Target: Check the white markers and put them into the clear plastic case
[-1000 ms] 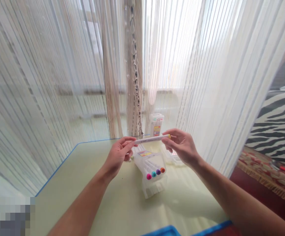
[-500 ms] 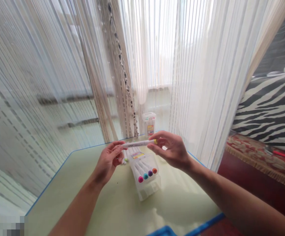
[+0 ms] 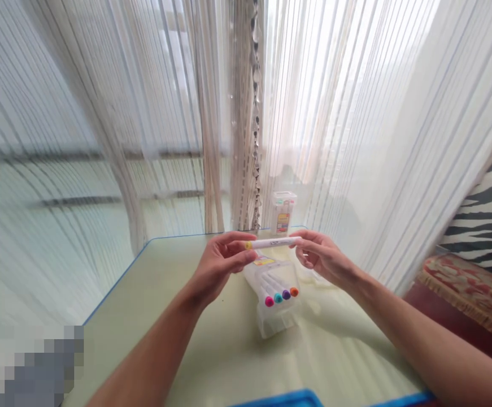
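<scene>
A white marker with a yellow end is held level in the air between both hands. My left hand pinches its yellow end between thumb and fingers. At the opposite, white end, the fingertips of my right hand are closed on it. Just below and behind the marker, a clear plastic case lies on the table, holding several white markers with pink, teal, purple and orange ends. My left fingers and the marker hide part of the case's far end.
Another clear case with a yellow label stands upright at the table's far edge. The pale green table has a blue rim. String curtains hang behind it. At the right are a patterned fringed cloth and a zebra-striped surface.
The marker has been turned end for end: its yellow end was in my right hand and is now in my left. My view has also swung left.
</scene>
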The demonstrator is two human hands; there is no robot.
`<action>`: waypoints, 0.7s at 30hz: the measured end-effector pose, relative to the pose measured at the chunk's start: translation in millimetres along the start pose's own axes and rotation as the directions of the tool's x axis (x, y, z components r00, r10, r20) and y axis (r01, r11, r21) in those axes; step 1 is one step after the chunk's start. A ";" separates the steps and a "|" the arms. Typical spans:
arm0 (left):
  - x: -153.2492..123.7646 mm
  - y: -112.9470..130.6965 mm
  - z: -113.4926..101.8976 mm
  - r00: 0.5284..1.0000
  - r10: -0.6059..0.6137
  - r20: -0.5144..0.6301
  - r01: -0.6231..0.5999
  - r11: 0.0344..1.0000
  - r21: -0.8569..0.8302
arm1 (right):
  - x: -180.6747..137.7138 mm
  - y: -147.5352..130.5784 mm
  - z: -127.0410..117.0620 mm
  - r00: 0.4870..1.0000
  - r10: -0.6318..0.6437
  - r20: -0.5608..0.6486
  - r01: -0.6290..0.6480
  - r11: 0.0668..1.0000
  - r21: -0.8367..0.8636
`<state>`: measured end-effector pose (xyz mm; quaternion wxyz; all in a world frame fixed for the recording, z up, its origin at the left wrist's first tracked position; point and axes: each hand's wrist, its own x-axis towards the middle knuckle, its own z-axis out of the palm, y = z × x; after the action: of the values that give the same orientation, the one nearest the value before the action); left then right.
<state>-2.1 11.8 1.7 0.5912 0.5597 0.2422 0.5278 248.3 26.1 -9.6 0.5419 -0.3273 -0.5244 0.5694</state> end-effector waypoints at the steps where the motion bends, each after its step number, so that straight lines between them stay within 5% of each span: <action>1: 0.6 0.5 -0.3 1.000 0.008 0.001 -0.008 1.000 0.001 | -0.1 -0.3 -0.4 1.000 -0.009 -0.006 0.009 1.000 -0.003; 5: 5.5 -2.3 -4.5 0.999 0.030 -0.034 -0.028 0.999 0.042 | 1.2 -0.4 -3.3 0.993 -0.108 -0.055 0.106 0.993 -0.042; 9: 11.7 -13.3 -14.8 0.990 0.022 -0.139 0.001 0.986 0.165 | -4.8 0.6 5.3 0.924 -0.364 -0.117 0.335 0.918 -0.213; 12: 14.2 -21.8 -23.2 0.985 0.001 -0.172 0.036 0.977 0.212 | -16.8 0.4 23.7 0.834 -0.551 -0.038 0.501 0.783 -0.370; 17: 14.9 -25.2 -29.3 0.987 -0.005 -0.159 0.042 0.973 0.228 | -30.9 -2.5 43.2 0.658 -0.720 0.219 0.670 0.427 -0.607; 21: 14.9 -21.8 -27.5 0.986 -0.020 -0.166 0.057 0.974 0.218 | -31.3 -6.1 37.2 0.593 -0.775 0.221 0.688 0.344 -0.639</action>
<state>-13.6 40.2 -20.8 0.5135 0.5724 0.3577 0.5298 221.2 -13.8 -1.1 0.6123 -0.2615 -0.7460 0.0157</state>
